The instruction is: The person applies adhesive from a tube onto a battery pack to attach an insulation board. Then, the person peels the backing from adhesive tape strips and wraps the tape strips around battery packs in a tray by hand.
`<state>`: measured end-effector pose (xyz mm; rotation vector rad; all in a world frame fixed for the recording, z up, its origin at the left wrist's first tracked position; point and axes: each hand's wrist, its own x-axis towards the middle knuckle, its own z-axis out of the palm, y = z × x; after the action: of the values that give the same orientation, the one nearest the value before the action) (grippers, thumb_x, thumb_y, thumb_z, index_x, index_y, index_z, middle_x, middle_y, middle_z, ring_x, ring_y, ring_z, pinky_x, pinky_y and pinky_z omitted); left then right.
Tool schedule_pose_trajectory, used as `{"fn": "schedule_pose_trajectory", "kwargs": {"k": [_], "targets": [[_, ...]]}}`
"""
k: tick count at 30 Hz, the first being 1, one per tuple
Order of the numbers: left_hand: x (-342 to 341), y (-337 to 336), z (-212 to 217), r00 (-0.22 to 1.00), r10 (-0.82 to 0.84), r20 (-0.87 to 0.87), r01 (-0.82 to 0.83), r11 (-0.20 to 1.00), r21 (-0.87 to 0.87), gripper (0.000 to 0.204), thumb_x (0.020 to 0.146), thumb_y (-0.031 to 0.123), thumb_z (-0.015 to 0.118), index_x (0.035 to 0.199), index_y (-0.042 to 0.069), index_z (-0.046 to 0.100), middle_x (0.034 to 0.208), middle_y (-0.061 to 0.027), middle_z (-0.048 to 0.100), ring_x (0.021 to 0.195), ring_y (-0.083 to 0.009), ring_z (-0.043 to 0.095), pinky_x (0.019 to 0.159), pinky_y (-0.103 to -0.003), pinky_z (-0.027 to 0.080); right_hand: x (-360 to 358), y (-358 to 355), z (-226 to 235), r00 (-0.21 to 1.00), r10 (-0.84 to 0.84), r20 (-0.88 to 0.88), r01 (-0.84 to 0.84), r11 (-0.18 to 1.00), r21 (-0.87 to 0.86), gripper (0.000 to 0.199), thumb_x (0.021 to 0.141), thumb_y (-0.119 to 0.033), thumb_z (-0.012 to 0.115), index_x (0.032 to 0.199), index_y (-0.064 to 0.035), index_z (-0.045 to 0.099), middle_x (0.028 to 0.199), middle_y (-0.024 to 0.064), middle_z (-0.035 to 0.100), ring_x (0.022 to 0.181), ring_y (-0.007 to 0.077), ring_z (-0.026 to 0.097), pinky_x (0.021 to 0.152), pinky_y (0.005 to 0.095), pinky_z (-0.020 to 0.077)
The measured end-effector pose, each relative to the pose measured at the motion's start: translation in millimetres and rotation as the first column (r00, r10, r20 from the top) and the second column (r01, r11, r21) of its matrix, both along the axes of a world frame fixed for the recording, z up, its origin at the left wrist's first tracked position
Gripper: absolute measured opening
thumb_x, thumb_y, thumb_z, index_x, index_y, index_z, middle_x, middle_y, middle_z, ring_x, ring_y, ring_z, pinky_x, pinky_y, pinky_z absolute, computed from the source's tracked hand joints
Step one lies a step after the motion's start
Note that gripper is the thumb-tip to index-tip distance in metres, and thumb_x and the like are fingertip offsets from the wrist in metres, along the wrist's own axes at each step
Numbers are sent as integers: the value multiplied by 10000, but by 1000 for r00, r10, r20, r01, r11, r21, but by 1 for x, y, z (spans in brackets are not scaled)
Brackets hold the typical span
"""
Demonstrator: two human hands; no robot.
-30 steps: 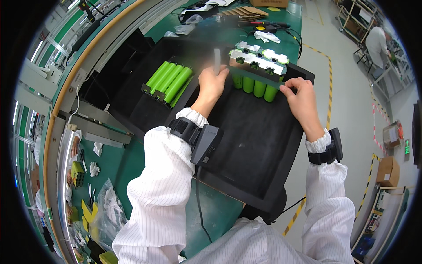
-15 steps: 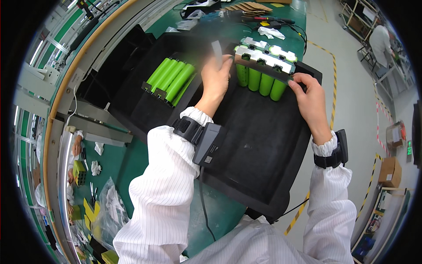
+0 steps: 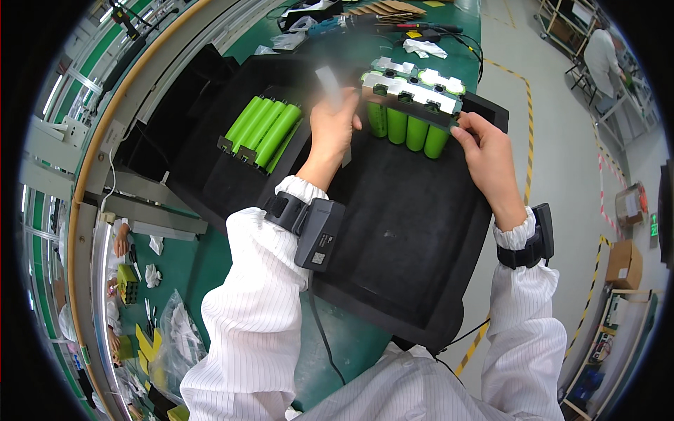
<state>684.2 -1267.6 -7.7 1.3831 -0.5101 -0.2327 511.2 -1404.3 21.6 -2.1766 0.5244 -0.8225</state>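
Note:
A battery pack point(image 3: 415, 133) of green cylindrical cells stands upright at the far end of a black foam tray point(image 3: 400, 274), with a dark holder and silvery metal strips along its top. At the pack's right corner, my right hand point(image 3: 489, 156) is closed, thumb and forefinger pinching the edge. My left hand point(image 3: 330, 137) is closed around a whitish translucent strip point(image 3: 328, 81), left of the pack and apart from it. One end of the strip sticks up above the fist, the other shows below it. A second green pack point(image 3: 261, 132) lies on its side in the tray's left part.
On the green bench point(image 3: 463, 42) beyond the tray are a crumpled white tissue point(image 3: 425, 48), tools with cables and cardboard pieces point(image 3: 386, 8). A wooden-edged frame point(image 3: 83, 161) runs along the left. Below it, another person's hand point(image 3: 121, 240) is near a green cell block point(image 3: 127, 284).
My left hand has drawn away from the pack's left end, toward the left, with the strip; its lower end now shows below the fist. My right hand keeps its place at the pack's corner.

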Motion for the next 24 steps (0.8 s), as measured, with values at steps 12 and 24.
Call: {"fn": "schedule_pose_trajectory", "kwargs": {"k": [12,24], "targets": [[-1,-2,3,997,-8,78,3,999,54,263,803,223,558,853,-35,552,658,-52,544,423,-90,437,408,-214,339,2,-8,-8,998,37,50,-41,997,70,118,771,-82,543,760,13,474,579,120,491,496,188,449,512,289,381],[-4,-11,1,993,81,87,-86,995,52,210,820,139,545,931,-39,565,619,-29,528,416,-76,445,386,-191,328,6,-19,-10,1000,14,4,-14,994,106,123,765,-89,559,760,26,516,596,102,535,530,145,497,523,265,397]]}}
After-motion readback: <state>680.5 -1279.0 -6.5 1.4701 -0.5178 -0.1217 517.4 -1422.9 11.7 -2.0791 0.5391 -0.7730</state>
